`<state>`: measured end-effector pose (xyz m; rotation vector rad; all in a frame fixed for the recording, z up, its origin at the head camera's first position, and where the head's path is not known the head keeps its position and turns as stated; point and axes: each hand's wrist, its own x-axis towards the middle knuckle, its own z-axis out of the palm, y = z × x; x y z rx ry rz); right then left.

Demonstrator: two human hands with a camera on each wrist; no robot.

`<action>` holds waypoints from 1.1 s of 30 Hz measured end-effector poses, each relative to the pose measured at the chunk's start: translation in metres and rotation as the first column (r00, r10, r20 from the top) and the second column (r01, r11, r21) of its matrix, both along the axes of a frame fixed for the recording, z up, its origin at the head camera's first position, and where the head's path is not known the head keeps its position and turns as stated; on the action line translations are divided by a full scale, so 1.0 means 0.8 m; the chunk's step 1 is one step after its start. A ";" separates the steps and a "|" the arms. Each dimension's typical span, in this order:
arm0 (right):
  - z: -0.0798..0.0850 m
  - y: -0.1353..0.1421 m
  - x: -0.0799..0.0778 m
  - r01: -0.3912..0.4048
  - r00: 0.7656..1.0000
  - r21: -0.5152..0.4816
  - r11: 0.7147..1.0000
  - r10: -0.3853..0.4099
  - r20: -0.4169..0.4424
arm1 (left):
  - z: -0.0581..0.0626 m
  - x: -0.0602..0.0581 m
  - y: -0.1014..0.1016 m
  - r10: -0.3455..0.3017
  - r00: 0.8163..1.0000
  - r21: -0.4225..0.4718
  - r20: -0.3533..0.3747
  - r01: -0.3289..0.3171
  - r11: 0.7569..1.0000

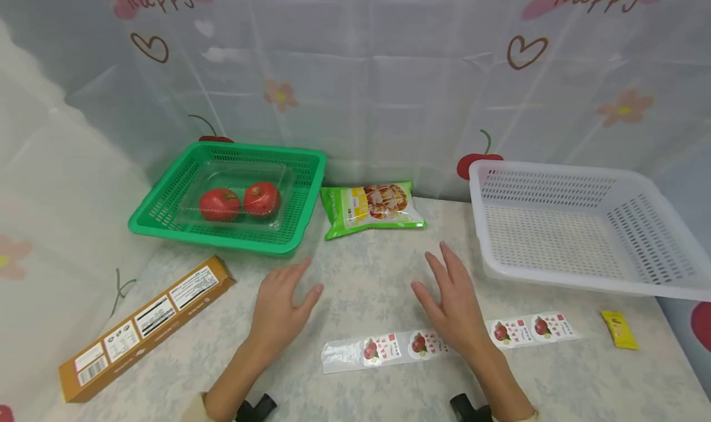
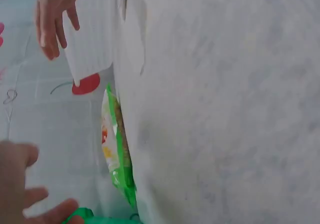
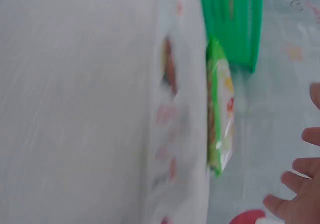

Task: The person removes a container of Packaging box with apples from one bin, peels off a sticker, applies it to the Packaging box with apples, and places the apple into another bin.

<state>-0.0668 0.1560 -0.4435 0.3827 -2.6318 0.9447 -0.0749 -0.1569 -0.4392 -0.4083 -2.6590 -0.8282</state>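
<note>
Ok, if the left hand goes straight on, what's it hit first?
Likely the left end of the green-and-white food bag, with the near corner of the green basket close on the left. Height of the left hand is unclear, so it might pass over.

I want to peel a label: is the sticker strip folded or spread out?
Spread out: the sticker strip lies lengthwise across the table, labels showing on both sides of the right hand, which hides part.

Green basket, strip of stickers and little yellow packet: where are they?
Green basket point(image 1: 211, 242): head view, on its front rim.
Strip of stickers point(image 1: 421, 344): head view, on the second sticker from the left.
Yellow packet point(image 1: 619, 330): head view, middle of its face.
</note>
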 end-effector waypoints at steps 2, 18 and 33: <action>0.009 -0.016 0.002 -0.005 1.000 -0.119 0.993 0.002 -0.025 | 0.004 -0.004 -0.007 0.089 0.996 0.193 0.023 -0.092 0.977; 0.122 -0.208 -0.056 -0.205 0.879 -0.594 0.778 0.413 0.238 | 0.038 -0.059 -0.074 0.064 0.870 0.790 0.489 -0.472 0.391; 0.106 -0.323 -0.151 0.074 0.800 -0.698 0.712 0.375 0.467 | 0.027 -0.060 -0.072 0.058 0.865 0.793 0.498 -0.482 0.372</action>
